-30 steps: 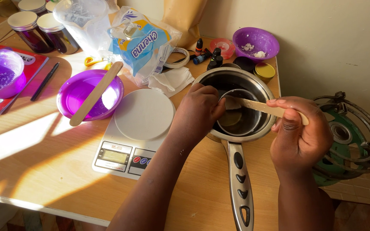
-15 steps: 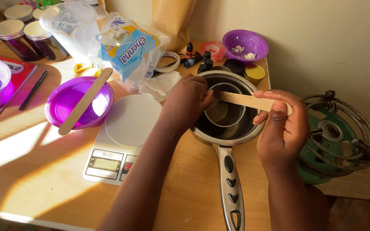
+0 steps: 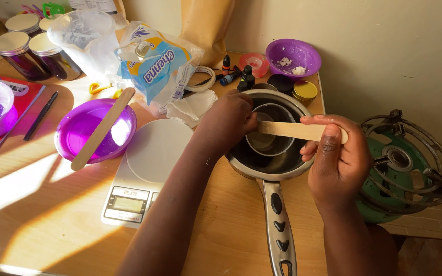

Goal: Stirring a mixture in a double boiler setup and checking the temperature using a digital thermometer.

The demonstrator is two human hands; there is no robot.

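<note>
A steel saucepan (image 3: 282, 166) with a long handle (image 3: 278, 220) sits on the wooden table (image 3: 42, 204). Inside it stands a small metal cup (image 3: 272, 143). My left hand (image 3: 226, 122) grips the cup's left rim. My right hand (image 3: 336, 158) holds a flat wooden stick (image 3: 287, 130) level across the pan, its tip near the fingers of my left hand.
A white kitchen scale (image 3: 147, 168) lies left of the pan. A purple bowl (image 3: 90, 128) holds another wooden stick (image 3: 103, 128). Jars (image 3: 21, 48), plastic bags (image 3: 154, 61), small bottles (image 3: 234, 71), a second purple bowl (image 3: 292, 53) and a gold tin (image 3: 304, 90) crowd the back. A green burner ring (image 3: 410, 163) stands right.
The stick's tip has come up out of the cup and now lies level over it. My left hand stays on the cup's rim. The view has shifted slightly.
</note>
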